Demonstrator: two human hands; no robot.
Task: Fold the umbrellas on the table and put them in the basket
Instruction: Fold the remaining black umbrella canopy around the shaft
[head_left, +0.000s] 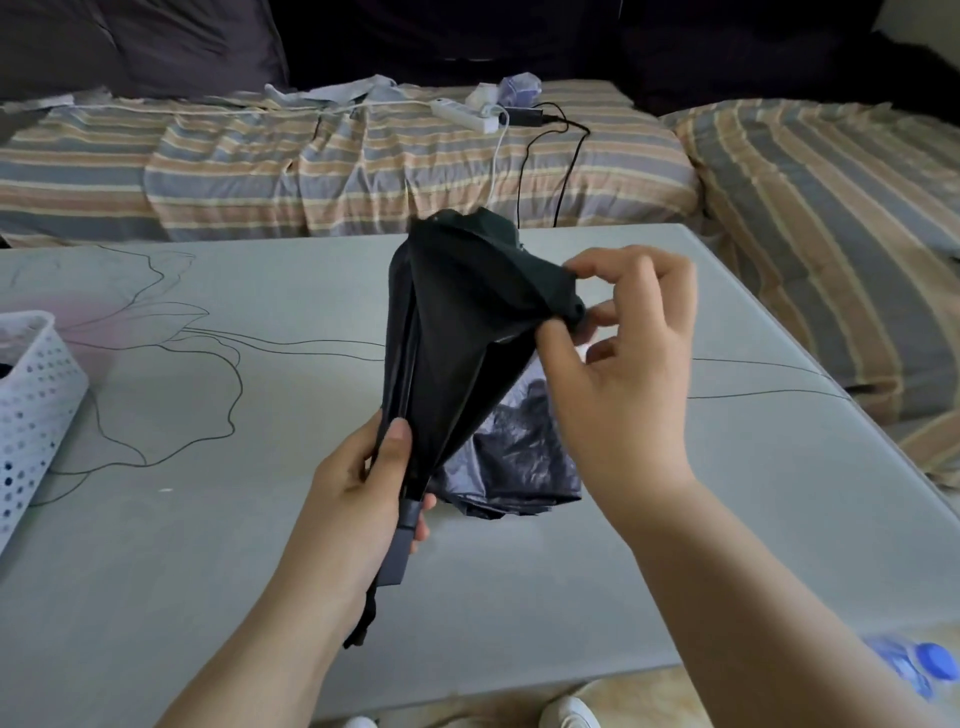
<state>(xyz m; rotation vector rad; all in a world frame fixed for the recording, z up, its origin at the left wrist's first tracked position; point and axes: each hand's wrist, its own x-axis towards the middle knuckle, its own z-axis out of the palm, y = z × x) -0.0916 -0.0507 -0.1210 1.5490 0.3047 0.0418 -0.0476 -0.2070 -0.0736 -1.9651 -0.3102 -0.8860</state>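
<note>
Grey table (218, 545) fills the view — at centre, left hand (358, 483) grips the black umbrella (457, 338) near its handle, right hand (618, 358) pinching its fabric; white basket (36, 410) at nine o'clock.

The white perforated basket (31, 410) is cut off by the left edge, its contents a dark, unreadable patch. A blue-capped bottle (919, 670) at the lower right is blurred and partly out of view. The black umbrella (457, 332) hides much of the grey crumpled fabric (524, 462) lying behind it on the surface (208, 545). White shoes (571, 714) are cropped by the bottom edge.
</note>
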